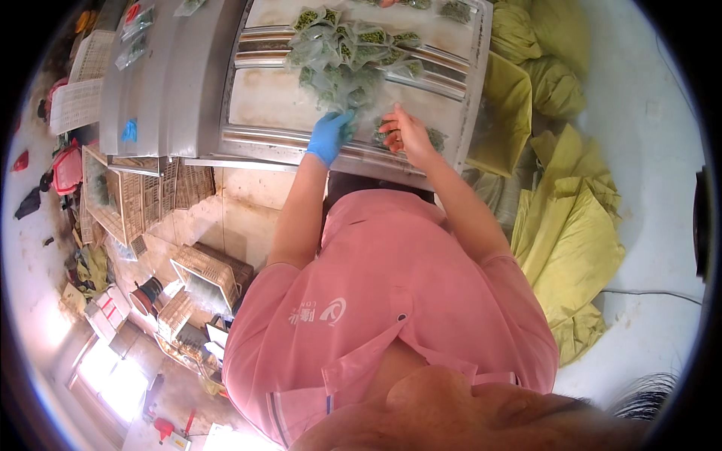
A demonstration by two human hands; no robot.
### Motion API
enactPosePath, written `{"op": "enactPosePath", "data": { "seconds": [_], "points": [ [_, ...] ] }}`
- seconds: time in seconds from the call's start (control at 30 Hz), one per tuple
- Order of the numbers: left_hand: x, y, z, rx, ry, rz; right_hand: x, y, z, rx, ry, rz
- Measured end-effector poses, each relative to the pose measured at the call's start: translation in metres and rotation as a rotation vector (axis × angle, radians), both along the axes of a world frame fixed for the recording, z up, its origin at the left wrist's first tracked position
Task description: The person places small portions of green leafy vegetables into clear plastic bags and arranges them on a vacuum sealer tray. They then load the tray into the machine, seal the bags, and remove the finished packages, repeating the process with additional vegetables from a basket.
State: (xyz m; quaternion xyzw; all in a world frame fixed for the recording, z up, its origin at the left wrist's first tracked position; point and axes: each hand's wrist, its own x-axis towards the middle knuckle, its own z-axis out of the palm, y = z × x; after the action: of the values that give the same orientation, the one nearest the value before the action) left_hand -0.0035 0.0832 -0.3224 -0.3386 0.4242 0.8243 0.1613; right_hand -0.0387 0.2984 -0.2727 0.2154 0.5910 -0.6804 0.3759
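Note:
My left hand (331,135), in a blue glove, has its fingers curled on a clear plastic bag (359,95) at the lower end of a pile of clear bags of small green pieces (342,45) on a pale work surface (263,98) with metal rails. My bare right hand (402,131) is a short way to the right, fingers bent and apart, over another bag of green pieces (435,138) near the front rail, which it partly hides. I cannot tell whether it touches that bag.
A steel housing (180,83) adjoins the surface at left, with a blue glove (129,130) on it. Wicker-like crates (203,278) stand lower left. A yellow bin (504,113) and yellow sacks (564,248) sit at right. A cable (647,293) crosses the floor.

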Motion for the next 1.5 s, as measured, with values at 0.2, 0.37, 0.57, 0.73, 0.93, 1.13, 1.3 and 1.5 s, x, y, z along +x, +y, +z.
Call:
{"op": "enactPosePath", "data": {
  "seconds": [0.2, 0.37, 0.57, 0.73, 0.93, 1.13, 1.3, 1.5],
  "points": [
    [-0.006, -0.037, 0.025, -0.186, -0.018, -0.288, -0.013, -0.014, -0.018, 0.007, -0.001, 0.146],
    [-0.013, -0.062, 0.032, -0.279, 0.082, -0.444, 0.007, -0.032, -0.010, 0.302, 0.354, 0.140],
    [-0.013, -0.060, 0.035, -0.203, -0.004, -0.469, 0.053, -0.051, 0.027, 0.761, 1.151, 0.421],
    [-0.019, -0.061, 0.050, -0.242, 0.022, -0.523, 0.056, -0.070, -0.001, 0.984, 1.388, 0.410],
    [-0.017, -0.065, 0.042, -0.174, 0.029, -0.494, 0.072, -0.062, -0.007, 0.883, 1.381, 0.473],
    [-0.013, -0.064, 0.045, -0.061, -0.068, -0.436, 0.066, -0.039, 0.004, 0.497, 0.126, -0.167],
    [-0.017, -0.068, 0.045, -0.169, 0.012, -0.549, 0.038, -0.046, -0.009, 0.179, -0.014, -0.173],
    [-0.013, -0.074, 0.000, -1.050, 0.388, -0.712, 0.036, -0.058, -0.035, 0.906, 0.769, 0.361]
  ]
}}
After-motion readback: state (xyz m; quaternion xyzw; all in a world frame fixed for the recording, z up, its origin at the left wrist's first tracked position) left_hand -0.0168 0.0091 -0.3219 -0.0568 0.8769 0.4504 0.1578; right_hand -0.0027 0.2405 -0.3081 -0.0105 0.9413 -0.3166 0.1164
